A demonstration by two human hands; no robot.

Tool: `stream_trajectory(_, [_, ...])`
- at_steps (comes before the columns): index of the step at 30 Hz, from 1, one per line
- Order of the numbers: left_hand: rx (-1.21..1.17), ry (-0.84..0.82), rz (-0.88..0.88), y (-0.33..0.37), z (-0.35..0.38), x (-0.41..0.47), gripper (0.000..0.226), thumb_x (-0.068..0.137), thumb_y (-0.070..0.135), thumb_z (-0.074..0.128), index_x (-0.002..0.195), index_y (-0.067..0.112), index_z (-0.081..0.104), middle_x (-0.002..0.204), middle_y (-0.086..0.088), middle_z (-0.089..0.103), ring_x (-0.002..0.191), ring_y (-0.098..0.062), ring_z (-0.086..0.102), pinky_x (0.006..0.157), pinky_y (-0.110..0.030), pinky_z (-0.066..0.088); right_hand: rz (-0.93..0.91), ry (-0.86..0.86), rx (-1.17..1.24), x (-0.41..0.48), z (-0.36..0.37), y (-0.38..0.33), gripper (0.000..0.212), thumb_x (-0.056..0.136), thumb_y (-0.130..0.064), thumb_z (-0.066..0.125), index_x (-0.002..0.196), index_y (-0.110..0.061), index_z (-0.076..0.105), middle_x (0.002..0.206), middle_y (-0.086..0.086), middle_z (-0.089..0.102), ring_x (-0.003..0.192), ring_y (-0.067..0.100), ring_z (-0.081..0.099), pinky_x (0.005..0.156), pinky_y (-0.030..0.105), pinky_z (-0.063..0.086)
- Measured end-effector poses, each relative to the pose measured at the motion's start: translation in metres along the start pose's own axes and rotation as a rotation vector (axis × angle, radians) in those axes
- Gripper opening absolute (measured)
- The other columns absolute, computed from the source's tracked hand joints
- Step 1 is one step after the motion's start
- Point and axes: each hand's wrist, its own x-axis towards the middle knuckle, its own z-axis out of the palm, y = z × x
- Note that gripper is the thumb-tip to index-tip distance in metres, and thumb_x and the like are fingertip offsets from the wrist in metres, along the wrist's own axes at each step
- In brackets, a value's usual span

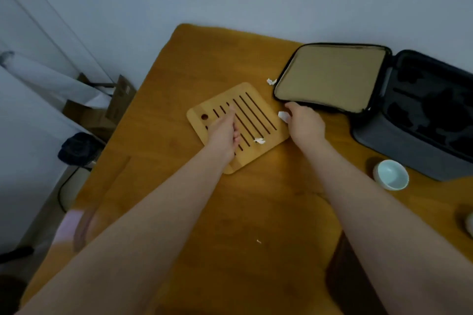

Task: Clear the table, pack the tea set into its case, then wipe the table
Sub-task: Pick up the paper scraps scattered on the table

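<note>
A slotted bamboo tea tray [258, 110] lies in the middle of the wooden table [204, 64]. My left hand [224, 133] rests edge-on across the tray, fingers together and extended. My right hand [304, 124] is at the tray's right edge, pinching a small white paper scrap [283, 116]. Another scrap [259, 140] lies on the tray, and one more scrap [270, 81] sits on the table beside the case lid. The grey tea set case [409, 146] stands open at the right, its tan-lined lid [332, 79] flat on the table. A white teacup [391, 174] stands in front of the case.
A tiny white crumb [259, 241] lies on the table nearer to me. Part of another white object [469, 224] shows at the right edge. Cardboard boxes [102, 110] and a dark bin [76, 148] stand on the floor to the left.
</note>
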Motion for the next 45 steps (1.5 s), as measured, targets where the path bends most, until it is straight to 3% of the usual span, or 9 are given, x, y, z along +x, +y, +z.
stream_trajectory(4, [0.961, -0.042, 0.677, -0.012, -0.001, 0.011, 0.037, 0.101, 0.038, 0.040, 0.075, 0.014, 0.051, 0.061, 0.000, 0.046, 0.053, -0.013, 0.041, 0.053, -0.029, 0.033, -0.041, 0.014, -0.138, -0.003, 0.006, -0.007, 0.030, 0.105, -0.030, 0.036, 0.113, -0.009, 0.056, 0.107, 0.014, 0.062, 0.095, 0.033, 0.061, 0.062, 0.035, 0.036])
stream_trajectory(7, [1.408, -0.128, 0.924, -0.023, -0.001, 0.013, 0.030, 0.103, 0.039, 0.032, 0.100, 0.017, 0.053, 0.075, 0.001, 0.057, 0.065, -0.017, 0.053, 0.057, -0.034, 0.041, -0.027, 0.094, -0.137, -0.010, 0.010, -0.004, 0.019, 0.103, -0.021, 0.044, 0.111, -0.009, 0.056, 0.105, 0.012, 0.064, 0.091, 0.031, 0.062, 0.060, 0.034, 0.035])
stream_trajectory(17, [1.853, 0.033, 1.095, -0.046, -0.006, 0.017, 0.045, 0.097, 0.057, 0.035, 0.118, 0.018, 0.043, 0.062, -0.001, 0.053, 0.051, -0.020, 0.049, 0.043, -0.030, 0.035, -0.006, 0.433, 0.285, -0.050, 0.012, 0.008, 0.019, 0.098, -0.032, 0.051, 0.100, -0.019, 0.065, 0.087, -0.001, 0.068, 0.076, 0.017, 0.063, 0.063, 0.037, 0.050])
stream_trajectory(21, [1.830, 0.048, 1.098, -0.048, -0.008, 0.018, 0.034, 0.101, 0.048, 0.034, 0.110, 0.017, 0.043, 0.065, 0.000, 0.054, 0.050, -0.017, 0.046, 0.042, -0.029, 0.030, 0.009, 0.458, 0.435, -0.061, 0.017, 0.011, 0.018, 0.097, -0.032, 0.054, 0.093, -0.018, 0.066, 0.077, -0.002, 0.065, 0.069, 0.018, 0.060, 0.059, 0.039, 0.048])
stream_trajectory(26, [1.797, 0.068, 1.096, -0.052, -0.006, 0.015, 0.030, 0.103, 0.043, 0.030, 0.099, 0.017, 0.044, 0.069, 0.005, 0.047, 0.055, -0.014, 0.044, 0.042, -0.027, 0.027, 0.058, 0.370, 0.566, -0.075, 0.023, 0.011, 0.016, 0.100, -0.024, 0.052, 0.099, -0.020, 0.067, 0.085, -0.008, 0.064, 0.075, 0.007, 0.058, 0.063, 0.020, 0.045])
stream_trajectory(33, [1.665, 0.078, 1.034, -0.049, -0.008, 0.015, 0.031, 0.103, 0.043, 0.028, 0.092, 0.018, 0.044, 0.079, 0.006, 0.045, 0.062, -0.012, 0.046, 0.050, -0.026, 0.031, 0.026, 0.156, 0.660, -0.091, 0.042, -0.017, 0.024, 0.103, -0.023, 0.045, 0.096, -0.016, 0.068, 0.083, -0.002, 0.064, 0.076, 0.014, 0.060, 0.067, 0.031, 0.051])
stream_trajectory(36, [1.262, 0.113, 0.920, -0.045, -0.010, 0.010, 0.030, 0.103, 0.038, 0.035, 0.086, 0.015, 0.045, 0.073, 0.002, 0.049, 0.060, -0.016, 0.048, 0.049, -0.029, 0.036, 0.028, 0.138, 0.808, -0.096, 0.037, -0.028, 0.025, 0.099, -0.023, 0.053, 0.082, -0.016, 0.069, 0.067, 0.000, 0.062, 0.061, 0.014, 0.056, 0.061, 0.033, 0.049])
stream_trajectory(40, [0.697, 0.075, 0.557, -0.040, -0.012, -0.010, 0.029, 0.101, 0.037, 0.042, 0.086, 0.015, 0.054, 0.075, 0.002, 0.054, 0.067, -0.013, 0.049, 0.060, -0.028, 0.040, 0.048, 0.139, 0.954, -0.095, 0.019, -0.043, 0.024, 0.096, -0.024, 0.060, 0.077, -0.018, 0.072, 0.063, -0.005, 0.062, 0.055, 0.005, 0.052, 0.053, 0.021, 0.043])
stream_trajectory(45, [0.230, -0.042, 0.086, -0.038, -0.009, -0.030, 0.033, 0.099, 0.026, 0.039, 0.071, 0.014, 0.049, 0.058, 0.001, 0.046, 0.053, -0.013, 0.043, 0.045, -0.022, 0.039, -0.215, 0.144, 0.405, -0.108, 0.020, -0.065, 0.017, 0.096, -0.021, 0.057, 0.094, -0.015, 0.073, 0.087, -0.004, 0.058, 0.065, 0.009, 0.052, 0.055, 0.020, 0.042])
